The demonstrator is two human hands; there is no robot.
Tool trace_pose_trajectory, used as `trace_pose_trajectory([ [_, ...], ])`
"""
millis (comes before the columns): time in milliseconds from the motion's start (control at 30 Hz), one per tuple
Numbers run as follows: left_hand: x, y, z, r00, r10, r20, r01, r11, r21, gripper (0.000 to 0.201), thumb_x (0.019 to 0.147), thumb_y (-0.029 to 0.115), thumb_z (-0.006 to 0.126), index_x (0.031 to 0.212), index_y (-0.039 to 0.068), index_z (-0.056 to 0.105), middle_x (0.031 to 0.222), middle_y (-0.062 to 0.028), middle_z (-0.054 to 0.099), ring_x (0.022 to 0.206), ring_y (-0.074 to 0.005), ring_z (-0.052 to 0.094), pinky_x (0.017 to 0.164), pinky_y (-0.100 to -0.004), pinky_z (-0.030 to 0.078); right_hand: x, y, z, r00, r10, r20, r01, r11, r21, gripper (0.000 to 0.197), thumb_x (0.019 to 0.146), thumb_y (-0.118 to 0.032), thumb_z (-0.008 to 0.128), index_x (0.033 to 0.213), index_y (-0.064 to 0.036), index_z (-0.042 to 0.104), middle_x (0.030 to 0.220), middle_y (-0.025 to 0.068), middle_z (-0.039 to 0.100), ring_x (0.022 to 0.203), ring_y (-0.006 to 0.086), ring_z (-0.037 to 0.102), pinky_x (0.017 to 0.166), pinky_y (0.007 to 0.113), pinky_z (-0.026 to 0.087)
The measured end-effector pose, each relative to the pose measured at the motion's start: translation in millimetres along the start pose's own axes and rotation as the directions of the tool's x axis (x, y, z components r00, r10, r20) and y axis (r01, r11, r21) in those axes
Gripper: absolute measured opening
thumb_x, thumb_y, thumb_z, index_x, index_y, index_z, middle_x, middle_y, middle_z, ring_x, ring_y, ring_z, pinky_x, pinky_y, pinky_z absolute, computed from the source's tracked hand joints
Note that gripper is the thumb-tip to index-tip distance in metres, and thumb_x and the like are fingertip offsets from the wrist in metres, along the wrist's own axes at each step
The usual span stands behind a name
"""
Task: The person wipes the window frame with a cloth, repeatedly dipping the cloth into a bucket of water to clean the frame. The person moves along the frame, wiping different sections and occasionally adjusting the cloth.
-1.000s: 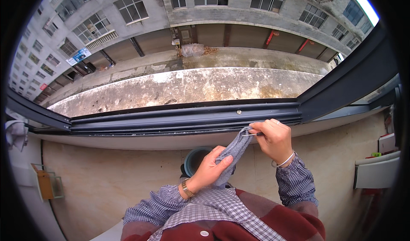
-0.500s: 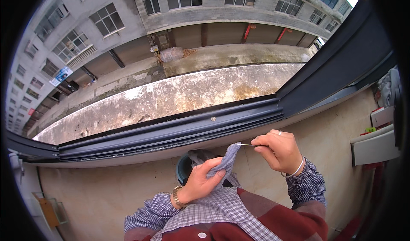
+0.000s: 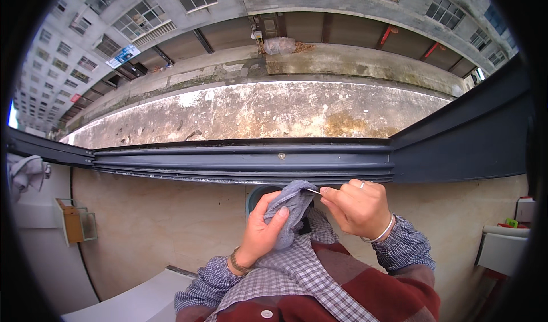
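Note:
A grey-blue cloth [image 3: 288, 208] hangs bunched in my left hand [image 3: 262, 231], the thumb pressed on its front. My right hand [image 3: 357, 208] is closed round a slim tool, of which a thin metal rod [image 3: 312, 191] sticks out to the left; the fingers hide its handle. The rod's tip meets the upper part of the cloth, and folds cover its end. Just behind the cloth stands a teal bucket [image 3: 252, 199], mostly hidden by my hand and the fabric.
The dark window frame's sill track [image 3: 240, 159] runs across beyond my hands, with a concrete ledge [image 3: 240, 114] outside. A small wooden box [image 3: 69, 222] is on the left. A white cabinet [image 3: 502, 250] stands at the right. Grey cloth [image 3: 27, 173] hangs far left.
The view has turned, levelling the window track. The cloth's narrow, upright end is now spread and folded over the rod's tip. My right hand has come closer to my left.

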State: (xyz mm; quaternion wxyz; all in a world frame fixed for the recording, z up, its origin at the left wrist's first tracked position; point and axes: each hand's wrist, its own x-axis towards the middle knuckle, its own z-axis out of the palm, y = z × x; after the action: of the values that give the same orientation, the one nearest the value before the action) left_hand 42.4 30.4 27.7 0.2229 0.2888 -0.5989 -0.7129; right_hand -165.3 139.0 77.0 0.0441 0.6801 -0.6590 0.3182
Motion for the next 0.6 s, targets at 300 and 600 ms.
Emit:
trace_pose_trajectory([
  [300, 0.1, 6.4, -7.3, 0.969, 0.248, 0.014, -0.245, 0.942, 0.228, 0.045, 0.095, 0.011, 0.063, 0.137, 0.003, 0.05, 0.125, -0.0118, 0.064, 0.113, -0.0197, 0.062, 0.097, -0.0317, 0.047, 22.4, -5.0, 2.9, 0.998, -0.055, 0.023, 0.056, 0.995, -0.088, 0.016, 0.074, -0.01, 0.07, 0.089, -0.0103, 0.068, 0.065, 0.0006, 0.051, 0.058, 0.0181, 0.054, 0.051, 0.032, 0.043],
  [600, 11.1, 16.4, -33.2, 0.955, 0.282, 0.093, -0.293, 0.842, 0.453, 0.031, 0.089, 0.008, 0.068, 0.12, 0.006, 0.068, 0.108, -0.0146, 0.073, 0.097, -0.0234, 0.071, 0.083, -0.0317, 0.055, 58.2, -2.6, 8.3, 0.974, -0.113, 0.195, 0.114, 0.993, 0.003, 0.011, 0.07, -0.009, 0.065, 0.08, -0.011, 0.06, 0.069, 0.0028, 0.056, 0.067, 0.0219, 0.06, 0.056, 0.035, 0.048],
])
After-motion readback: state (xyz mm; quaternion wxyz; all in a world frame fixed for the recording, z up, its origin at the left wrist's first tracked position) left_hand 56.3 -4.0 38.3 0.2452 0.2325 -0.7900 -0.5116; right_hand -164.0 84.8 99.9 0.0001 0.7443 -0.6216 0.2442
